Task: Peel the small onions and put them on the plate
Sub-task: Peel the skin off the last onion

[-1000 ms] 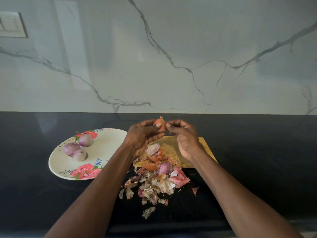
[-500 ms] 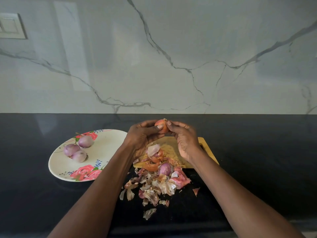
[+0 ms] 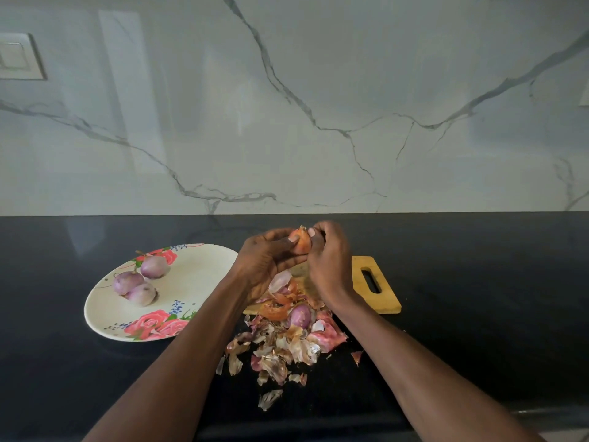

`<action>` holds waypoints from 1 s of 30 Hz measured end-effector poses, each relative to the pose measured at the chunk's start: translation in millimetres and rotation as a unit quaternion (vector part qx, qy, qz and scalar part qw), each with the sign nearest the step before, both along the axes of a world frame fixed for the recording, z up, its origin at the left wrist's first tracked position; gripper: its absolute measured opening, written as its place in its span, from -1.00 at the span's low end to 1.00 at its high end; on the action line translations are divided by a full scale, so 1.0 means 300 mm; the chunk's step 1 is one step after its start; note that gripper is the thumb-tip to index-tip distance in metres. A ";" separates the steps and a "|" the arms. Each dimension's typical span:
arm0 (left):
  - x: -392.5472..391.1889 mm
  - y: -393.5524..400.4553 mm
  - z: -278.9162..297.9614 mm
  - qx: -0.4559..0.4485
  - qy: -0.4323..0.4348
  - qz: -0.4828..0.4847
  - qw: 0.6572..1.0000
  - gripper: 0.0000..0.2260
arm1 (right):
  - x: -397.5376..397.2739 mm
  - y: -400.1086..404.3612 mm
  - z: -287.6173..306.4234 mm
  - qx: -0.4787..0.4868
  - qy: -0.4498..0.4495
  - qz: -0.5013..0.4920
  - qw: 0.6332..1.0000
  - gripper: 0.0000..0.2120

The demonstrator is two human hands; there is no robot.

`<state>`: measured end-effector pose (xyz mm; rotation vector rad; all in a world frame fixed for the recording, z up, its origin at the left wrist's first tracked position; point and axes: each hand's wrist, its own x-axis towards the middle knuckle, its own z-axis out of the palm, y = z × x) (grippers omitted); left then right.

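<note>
Both hands meet over the far end of the cutting board (image 3: pixel 384 290), holding one onion (image 3: pixel 301 241) with its orange skin still on. The left hand (image 3: pixel 267 261) cradles it, fingers curled around; the right hand (image 3: pixel 328 266) pinches at its top. Best, I judge, to lift a skin edge and strip downward, letting it fall on the peels (image 3: pixel 280 346) below the wrists. The plate (image 3: pixel 204 282), left of the left hand, holds three peeled onions (image 3: pixel 140 283).

A black countertop (image 3: pixel 478 282) spans the scene. A floral plate (image 3: pixel 204 275) lies left. A wooden cutting board (image 3: pixel 382 301) and onion skins (image 3: pixel 280 349) lie centre.
</note>
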<state>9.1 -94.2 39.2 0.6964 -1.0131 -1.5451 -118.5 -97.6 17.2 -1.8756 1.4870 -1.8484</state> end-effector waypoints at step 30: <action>0.038 -0.018 0.004 0.031 0.070 0.017 0.997 -0.79 | 0.002 0.013 0.018 0.117 -0.087 0.150 0.978 -0.85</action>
